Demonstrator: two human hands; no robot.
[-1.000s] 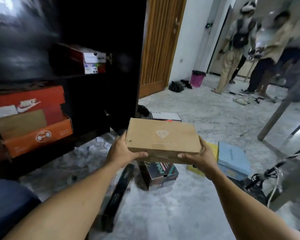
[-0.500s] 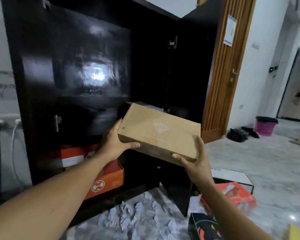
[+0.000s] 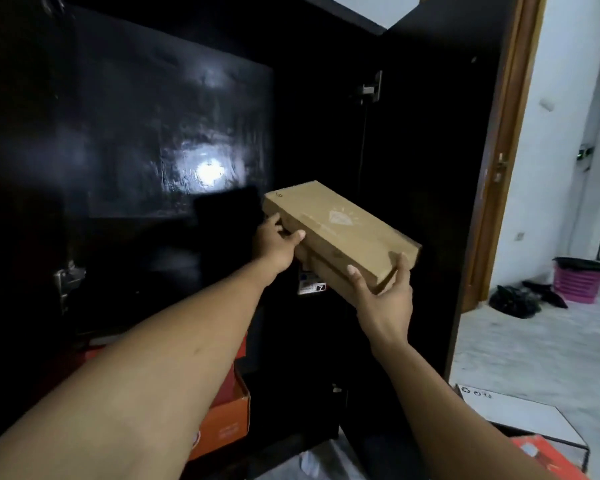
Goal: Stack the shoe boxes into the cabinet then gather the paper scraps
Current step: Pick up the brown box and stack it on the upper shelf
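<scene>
A plain brown shoe box (image 3: 340, 233), lid shut, tilts in mid-air inside the dark cabinet (image 3: 153, 133), above orange boxes (image 3: 226, 420).

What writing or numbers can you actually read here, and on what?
"7": on the white sticker under the brown box; its other print is too small to read.
Brown box lid: pale diamond logo, wording beneath too faint.
White box on the floor: small marks, blurred.
Orange box: logo hidden, unreadable.

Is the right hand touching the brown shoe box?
Touching. The head view shows the right hand cupping the brown shoe box at its near corner, thumb on the side.
</scene>
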